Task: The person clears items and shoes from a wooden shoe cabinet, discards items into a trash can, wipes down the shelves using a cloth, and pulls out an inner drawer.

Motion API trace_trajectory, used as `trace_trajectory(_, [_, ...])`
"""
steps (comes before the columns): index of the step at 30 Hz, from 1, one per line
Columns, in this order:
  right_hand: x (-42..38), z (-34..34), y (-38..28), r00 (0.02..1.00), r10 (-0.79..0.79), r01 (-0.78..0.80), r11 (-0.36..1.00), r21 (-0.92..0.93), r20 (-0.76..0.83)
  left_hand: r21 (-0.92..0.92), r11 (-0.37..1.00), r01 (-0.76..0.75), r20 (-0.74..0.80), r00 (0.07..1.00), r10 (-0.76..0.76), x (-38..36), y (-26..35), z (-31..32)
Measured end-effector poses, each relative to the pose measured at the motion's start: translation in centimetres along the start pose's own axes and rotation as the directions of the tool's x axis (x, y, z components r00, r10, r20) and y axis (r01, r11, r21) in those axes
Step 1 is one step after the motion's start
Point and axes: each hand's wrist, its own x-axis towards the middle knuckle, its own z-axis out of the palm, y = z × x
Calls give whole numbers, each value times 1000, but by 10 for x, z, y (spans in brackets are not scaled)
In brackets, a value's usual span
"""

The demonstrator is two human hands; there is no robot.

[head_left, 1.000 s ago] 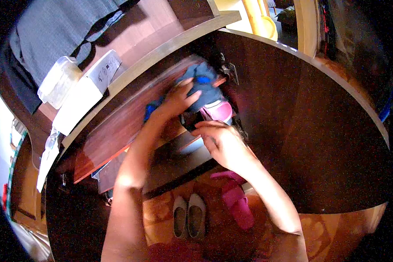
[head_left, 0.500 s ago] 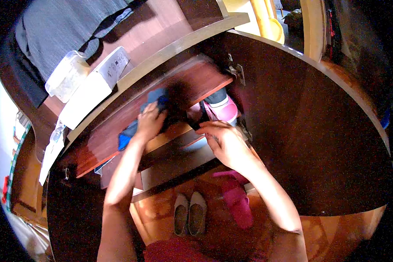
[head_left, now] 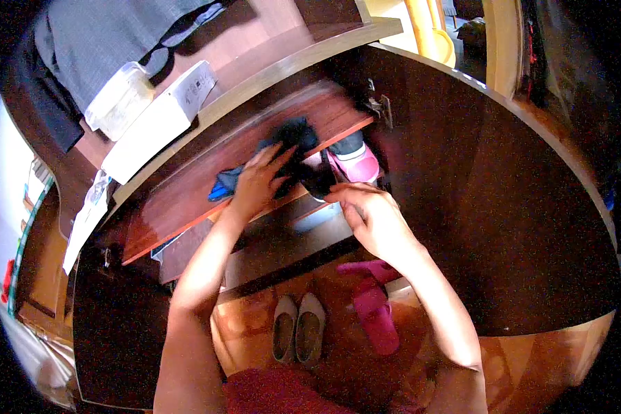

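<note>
Dark cloth (head_left: 298, 132) lies bunched on the reddish shelf (head_left: 162, 217); we seem to be arranging it, left hand (head_left: 254, 190) spread wide. Lifting would call for a firmer grip. Our right hand (head_left: 383, 224) curls narrowly near a pink item (head_left: 360, 168); its hold we cannot tell.

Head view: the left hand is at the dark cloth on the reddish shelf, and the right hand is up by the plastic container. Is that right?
Not quite: the head view shows the right hand just below the pink item, away from the plastic container. The left hand is indeed at the dark cloth on the reddish shelf.
</note>
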Motion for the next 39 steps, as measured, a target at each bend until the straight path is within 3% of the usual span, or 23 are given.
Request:
trace_trajectory(5, [-6, 1, -12, 997, -10, 8, 1000, 26, 71, 81, 977, 197, 65, 977, -203, -81, -25, -49])
trace_trajectory(9, [-14, 7, -28, 994, -20, 22, 1000, -17, 111, -135, 906, 402, -8, 914, -407, -135, -64, -85])
trace_trajectory(11, [-14, 8, -38, 989, -27, 31, 999, -20, 147, -283, 768, 575, -220, 740, -635, -150, -92, -90])
trace_trajectory(13, [-12, 11, -48, 991, -24, 19, 999, 36, 135, -228, 720, 656, -473, 571, -671, -151, -120, -104])
trace_trajectory(14, [-11, 11, -53, 987, 2, -8, 999, 37, 158, -290, 577, 763, -415, 443, -795, -138, -102, -125])
trace_trajectory(15, [-11, 14, -55, 987, -3, -4, 999, 39, 161, -241, 546, 802, -441, 411, -798, -134, -107, -130])
trace_trajectory(17, [-11, 20, -58, 993, -74, 69, 996, 59, 93, -92, 621, 778, -272, 581, -768, -123, -88, -131])
trace_trajectory(18, [-11, 21, -61, 993, -77, 71, 996, 59, 92, -156, 646, 747, -277, 595, -755, -121, -77, -118])
trace_trajectory(19, [-10, 22, -64, 992, -73, 66, 996, 65, 104, -393, 604, 693, -113, 616, -780, -114, -57, -122])
trace_trajectory(21, [-5, 25, -62, 990, -74, 64, 995, 82, 121, -571, 595, 565, 42, 744, -667, -117, -69, -109])
trace_trajectory(23, [-5, 31, -58, 989, -78, 64, 992, 110, 126, -220, 737, 640, 37, 760, -649, -119, -66, -94])
trace_trajectory(24, [-5, 33, -57, 989, -78, 64, 992, 108, 123, -208, 756, 621, 87, 781, -618, -119, -72, -81])
trace_trajectory(25, [-6, 36, -55, 988, -85, 74, 993, 88, 125, -190, 709, 679, 188, 734, -652, -118, -91, -59])
trace_trajectory(27, [-8, 41, -52, 988, -89, 81, 994, 69, 128, -7, 681, 732, 199, 669, -716, -98, -70, -58])
trace_trajectory(29, [-10, 47, -47, 987, -131, 134, 991, -20, 91, 7, 674, 739, 214, 657, -723, -83, -77, -49])
trace_trajectory(33, [-10, 56, -41, 988, -143, 144, 990, -9, 61, -21, 728, 686, 243, 710, -662, -45, -83, -25])
trace_trajectory(39, [-6, 51, -44, 986, -158, 151, 983, 107, 56, -6, 838, 545, 230, 816, -530, 48, -52, 27])
